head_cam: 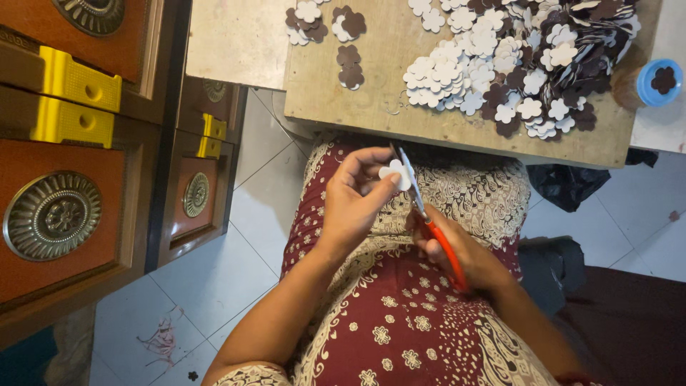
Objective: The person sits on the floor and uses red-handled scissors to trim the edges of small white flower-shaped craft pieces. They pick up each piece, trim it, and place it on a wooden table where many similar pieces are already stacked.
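My left hand (357, 200) pinches a small white flower-shaped cutout (395, 173) over my lap. My right hand (457, 254) grips orange-handled scissors (432, 225), whose blades point up and touch the cutout's right edge. Both hands hover above my patterned maroon and cream skirt (400, 322). On the wooden board (386, 100) ahead lies a big heap of white and brown flower cutouts (514, 64).
A few small stacks of brown and white cutouts (321, 25) sit at the board's far left. A blue-lidded jar (654, 82) stands at its right end. Carved orange cabinet doors with yellow brackets (71, 107) line the left side. Tiled floor (214, 279) lies below.
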The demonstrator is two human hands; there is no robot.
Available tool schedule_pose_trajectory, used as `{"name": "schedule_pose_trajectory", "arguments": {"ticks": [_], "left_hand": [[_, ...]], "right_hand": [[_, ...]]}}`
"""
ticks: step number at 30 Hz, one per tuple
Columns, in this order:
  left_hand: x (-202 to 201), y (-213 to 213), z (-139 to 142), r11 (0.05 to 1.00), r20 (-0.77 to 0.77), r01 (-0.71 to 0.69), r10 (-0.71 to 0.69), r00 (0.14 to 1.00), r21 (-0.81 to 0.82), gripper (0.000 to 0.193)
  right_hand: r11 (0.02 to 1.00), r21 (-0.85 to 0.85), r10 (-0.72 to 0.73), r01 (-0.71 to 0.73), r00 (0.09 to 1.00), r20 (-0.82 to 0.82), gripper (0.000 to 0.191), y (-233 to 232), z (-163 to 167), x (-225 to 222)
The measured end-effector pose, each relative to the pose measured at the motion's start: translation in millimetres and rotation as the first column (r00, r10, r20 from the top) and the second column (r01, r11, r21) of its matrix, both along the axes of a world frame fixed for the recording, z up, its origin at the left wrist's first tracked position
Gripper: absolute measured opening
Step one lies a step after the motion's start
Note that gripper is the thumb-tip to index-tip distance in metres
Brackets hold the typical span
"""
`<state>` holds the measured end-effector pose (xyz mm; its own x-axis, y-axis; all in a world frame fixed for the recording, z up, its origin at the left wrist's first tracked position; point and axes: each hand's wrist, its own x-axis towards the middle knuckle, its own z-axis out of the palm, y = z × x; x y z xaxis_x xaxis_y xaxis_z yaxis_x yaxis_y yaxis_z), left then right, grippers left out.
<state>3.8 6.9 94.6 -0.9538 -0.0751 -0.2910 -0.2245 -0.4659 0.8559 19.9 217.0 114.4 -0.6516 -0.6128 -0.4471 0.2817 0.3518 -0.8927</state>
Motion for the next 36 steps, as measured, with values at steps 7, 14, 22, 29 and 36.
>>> {"name": "schedule_pose_trajectory", "arguments": {"ticks": [7,14,22,29,36], "left_hand": [[7.2,19.6,0.9,0.996,0.003,-0.024,0.024,1.000,0.088,0.024],[8.9,25.0,3.4,0.998,0.052,-0.004,0.001,0.999,0.055,0.013],[7.5,23.6,5.7,0.998,0.066,0.049,-0.052,0.996,0.040,0.011],[5.7,22.1,4.2,0.992,0.097,0.072,-0.082,0.992,0.099,0.012],[3.5,22.4,4.0,0.996,0.026,-0.015,0.012,1.000,0.092,0.014]], "right_hand": [[0.986,-0.159,-0.045,0.055,0.996,0.071,0.104,-2.7,-5.4,-0.5],[0.968,-0.219,-0.106,0.122,0.991,0.085,0.099,-3.7,-11.9,6.7],[0.962,-0.231,-0.131,0.148,0.988,0.087,0.100,-5.9,-10.1,8.8],[0.975,-0.184,-0.121,0.126,0.992,0.040,0.102,-5.9,-6.4,4.8],[0.982,-0.154,-0.104,0.106,0.994,0.022,0.102,-7.4,-2.7,4.8]]}}
